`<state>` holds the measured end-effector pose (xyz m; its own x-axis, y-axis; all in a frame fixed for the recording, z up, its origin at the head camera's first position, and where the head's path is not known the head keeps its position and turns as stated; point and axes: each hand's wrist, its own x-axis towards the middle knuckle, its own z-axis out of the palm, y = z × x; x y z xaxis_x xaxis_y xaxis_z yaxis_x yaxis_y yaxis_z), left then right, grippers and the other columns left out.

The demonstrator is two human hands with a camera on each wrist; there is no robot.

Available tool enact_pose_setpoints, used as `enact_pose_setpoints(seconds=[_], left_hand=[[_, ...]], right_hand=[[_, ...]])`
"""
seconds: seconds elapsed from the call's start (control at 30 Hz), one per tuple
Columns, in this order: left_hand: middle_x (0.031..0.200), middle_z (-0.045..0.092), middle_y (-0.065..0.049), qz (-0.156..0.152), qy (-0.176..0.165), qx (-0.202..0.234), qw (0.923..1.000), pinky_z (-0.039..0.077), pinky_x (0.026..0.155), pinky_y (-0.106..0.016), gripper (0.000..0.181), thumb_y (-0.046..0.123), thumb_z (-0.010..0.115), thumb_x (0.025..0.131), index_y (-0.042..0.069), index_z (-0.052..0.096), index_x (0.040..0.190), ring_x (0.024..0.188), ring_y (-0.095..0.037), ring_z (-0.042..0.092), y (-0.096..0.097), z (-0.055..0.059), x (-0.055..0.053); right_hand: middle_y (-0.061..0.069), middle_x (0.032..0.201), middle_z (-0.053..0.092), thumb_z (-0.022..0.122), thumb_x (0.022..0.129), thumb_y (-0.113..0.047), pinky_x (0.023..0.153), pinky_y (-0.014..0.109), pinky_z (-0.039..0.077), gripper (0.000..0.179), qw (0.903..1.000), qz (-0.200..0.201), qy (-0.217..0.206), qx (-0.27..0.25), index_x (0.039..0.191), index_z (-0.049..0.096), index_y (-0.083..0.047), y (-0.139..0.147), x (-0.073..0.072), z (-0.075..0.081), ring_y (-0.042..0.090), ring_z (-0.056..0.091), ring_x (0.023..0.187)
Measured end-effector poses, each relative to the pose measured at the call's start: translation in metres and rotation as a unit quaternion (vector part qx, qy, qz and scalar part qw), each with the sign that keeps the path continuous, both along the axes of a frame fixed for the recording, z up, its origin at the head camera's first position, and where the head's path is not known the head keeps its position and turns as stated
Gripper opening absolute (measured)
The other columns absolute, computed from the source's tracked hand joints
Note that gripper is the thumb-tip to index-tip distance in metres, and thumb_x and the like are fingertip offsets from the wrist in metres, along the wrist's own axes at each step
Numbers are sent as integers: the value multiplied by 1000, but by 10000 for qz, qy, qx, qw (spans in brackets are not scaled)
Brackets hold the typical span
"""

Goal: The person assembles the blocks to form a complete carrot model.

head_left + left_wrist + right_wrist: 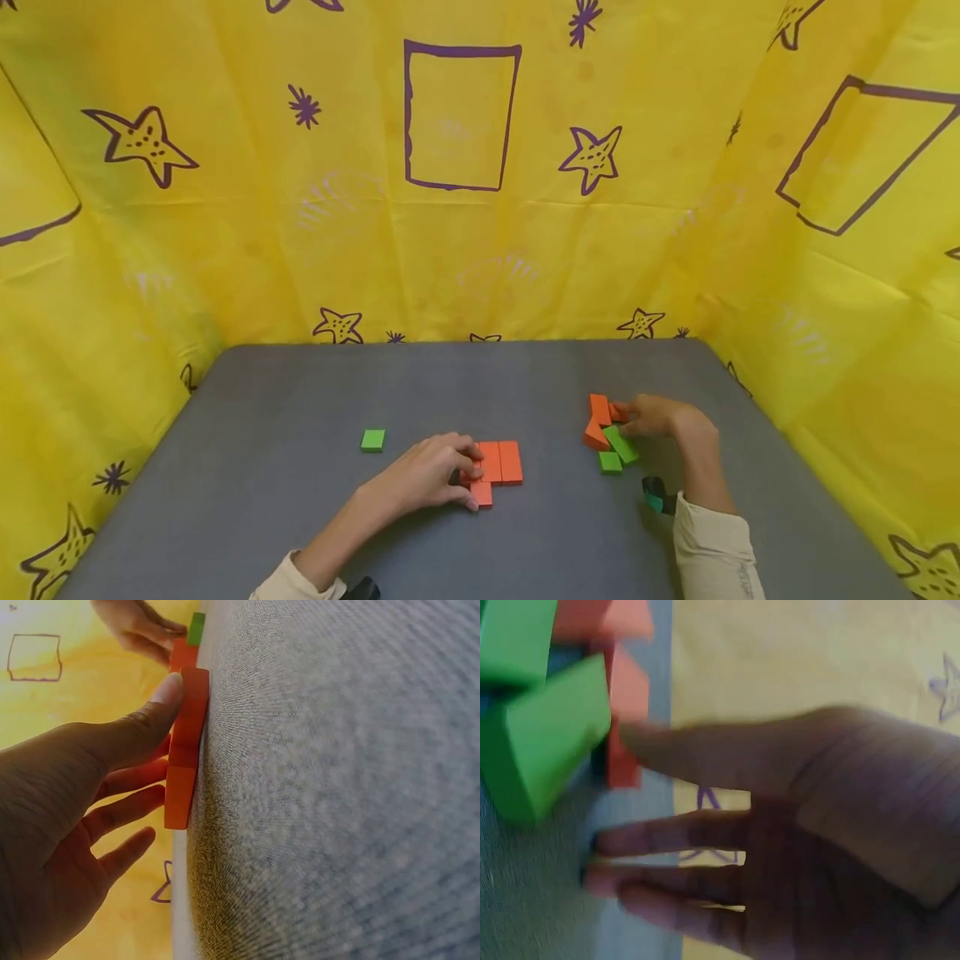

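Flat orange blocks [511,462] lie side by side in a row, with one shorter orange block [482,494] at their front edge. My left hand [423,472] holds the left end of this group, thumb at the front block and fingertips on the row's top. In the left wrist view the thumb presses the edge of an orange block [192,712]. To the right, my right hand [660,417] reaches into a loose pile and pinches an orange block [626,712] at its far side. A long green block [621,445] lies under that hand's thumb side.
More orange blocks [599,409] and a small green block [611,463] make up the pile. Another green block [372,441] lies alone left of the left hand. The grey table [300,392] meets a yellow patterned cloth [465,250] at its back and sides.
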<state>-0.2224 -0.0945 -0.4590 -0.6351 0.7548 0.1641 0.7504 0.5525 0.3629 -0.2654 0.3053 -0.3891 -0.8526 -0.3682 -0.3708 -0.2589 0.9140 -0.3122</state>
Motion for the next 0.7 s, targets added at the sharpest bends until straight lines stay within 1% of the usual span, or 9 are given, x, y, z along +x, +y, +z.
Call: enact_pose_setpoints(seconds=[0.07,0.1,0.13,0.2,0.3,0.37,0.47,0.57,0.7], left_hand=[[119,73,3,-8,-25,-3,10000,57,93,-32,40,43,88,79,16,83,108,106,-11,65,0,-1,0],[119,73,3,-6,-25,-2,10000,57,93,-32,40,43,88,79,16,83,108,106,-11,65,0,-2,1],[119,73,3,-8,-11,3,10000,57,93,-31,39,43,88,79,16,83,108,106,-11,65,0,-2,1],[119,73,3,-1,25,6,10000,57,93,-31,39,42,88,79,16,83,108,106,-11,65,-1,-2,1],[119,73,3,-7,49,-1,10000,57,94,-32,39,42,88,80,16,83,108,106,-12,65,-1,-1,0],[119,73,2,-39,42,-2,10000,58,93,-32,39,42,88,80,16,83,109,106,-12,65,-1,-1,0],[120,73,2,-81,-3,-26,10000,58,93,-32,40,43,87,81,16,83,110,107,-12,65,-2,0,-1],[121,73,3,-78,-12,-133,9999,57,95,-32,42,45,86,82,17,82,112,108,-12,65,-1,1,0],[118,73,4,-27,220,-201,9996,56,96,-32,43,51,85,80,18,83,106,106,-12,65,-1,1,1]], right_hand=[[33,133,64,64,100,-17,104,63,49,48,9995,-244,-194,-39,140,60,8,7,1,-3,49,60,123],[33,134,63,65,99,-18,105,64,48,48,9992,-346,-198,-67,139,60,8,10,2,-4,51,58,124],[35,142,59,65,99,-18,107,67,45,50,9990,-421,-164,-59,140,59,9,13,3,-3,53,55,129],[35,145,56,66,98,-18,109,69,43,52,9984,-556,-94,-86,142,57,9,15,5,-2,56,51,133],[35,147,53,65,98,-16,109,71,41,54,9987,-473,69,-178,145,53,7,18,5,-2,58,48,135],[34,148,53,65,99,-16,109,71,41,53,9989,-376,82,-281,146,52,5,18,5,-3,57,48,135],[30,141,59,64,100,-17,106,69,44,44,9990,-260,5,-374,139,59,3,19,5,-4,51,55,128],[23,128,66,65,101,-18,100,64,49,32,9986,-323,-126,-402,128,66,-1,22,5,-4,41,60,114],[16,117,67,66,99,-18,90,52,52,20,9978,-461,-199,-426,116,69,-6,27,6,-1,29,60,101]])
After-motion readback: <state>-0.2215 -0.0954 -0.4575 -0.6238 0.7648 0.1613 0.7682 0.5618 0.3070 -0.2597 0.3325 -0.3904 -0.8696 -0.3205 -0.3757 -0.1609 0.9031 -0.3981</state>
